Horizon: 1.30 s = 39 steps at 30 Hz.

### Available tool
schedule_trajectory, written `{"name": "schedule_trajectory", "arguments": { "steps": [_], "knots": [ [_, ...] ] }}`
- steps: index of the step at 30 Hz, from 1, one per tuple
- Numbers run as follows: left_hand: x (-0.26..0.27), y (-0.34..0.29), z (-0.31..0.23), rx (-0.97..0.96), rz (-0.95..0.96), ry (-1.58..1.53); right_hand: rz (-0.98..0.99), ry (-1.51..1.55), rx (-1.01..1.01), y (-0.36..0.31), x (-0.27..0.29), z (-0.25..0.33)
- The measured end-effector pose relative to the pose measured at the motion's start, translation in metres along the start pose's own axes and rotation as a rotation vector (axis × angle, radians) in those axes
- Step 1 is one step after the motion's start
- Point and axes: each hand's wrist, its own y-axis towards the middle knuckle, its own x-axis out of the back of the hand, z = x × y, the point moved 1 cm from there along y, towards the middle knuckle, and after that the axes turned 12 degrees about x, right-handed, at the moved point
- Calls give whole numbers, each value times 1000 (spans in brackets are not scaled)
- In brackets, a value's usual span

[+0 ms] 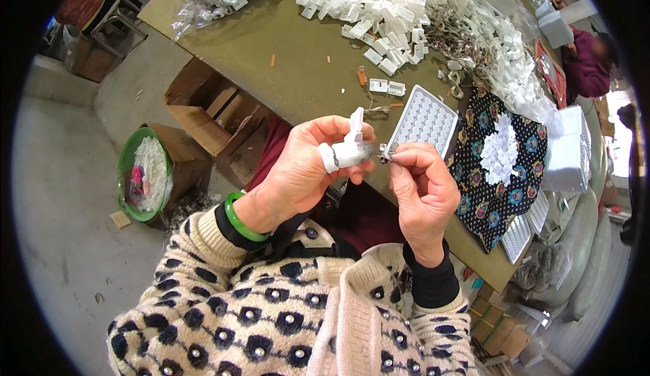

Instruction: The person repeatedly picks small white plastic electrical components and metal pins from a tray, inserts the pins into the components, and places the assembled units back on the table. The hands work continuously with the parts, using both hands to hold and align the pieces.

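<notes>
My left hand (301, 159) is closed on a small white plastic piece (355, 125), which stands up between the fingers. One digit of this hand wears a white covering (345, 155) with a greyed tip. Just to the right, my right hand (426, 190) pinches a tiny dark and metallic part (384, 154), too small to name. The two hands are close together but apart, over the table's near edge. Beyond them lie a white tray (424, 122) of round cells and an opened white plastic case (387, 87) beside a thin wire.
Heaps of white plastic cases (379, 10) cover the table's (250, 44) far side. White pieces (501, 149) lie on a patterned dark cloth (474, 200) at right. Left, on the floor, are a cardboard box (210, 108) and a green basin (128, 156). Another person (588, 64) sits far right.
</notes>
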Motion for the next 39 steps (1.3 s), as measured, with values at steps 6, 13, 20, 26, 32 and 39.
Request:
{"name": "schedule_trajectory", "arguments": {
  "steps": [6, 13, 20, 26, 32, 39],
  "knots": [
    [-1, -1, 5, -34, 22, 16, -88, 215, -253, -8, 1, 3],
    [-5, -1, 7, 58, 88, -70, -141, 306, -318, -10, 4, 0],
    [0, 3, 11, 40, 64, -44, -187, 421, -379, -8, 4, 3],
    [3, 6, 16, -19, 75, -35, -203, 559, -511, -3, 6, 8],
    [0, 8, 22, -180, 117, 37, -184, 535, -582, -3, 5, 10],
    [-2, 11, 20, -258, 143, 45, -75, 277, -474, -4, 2, 15]
  ]
}}
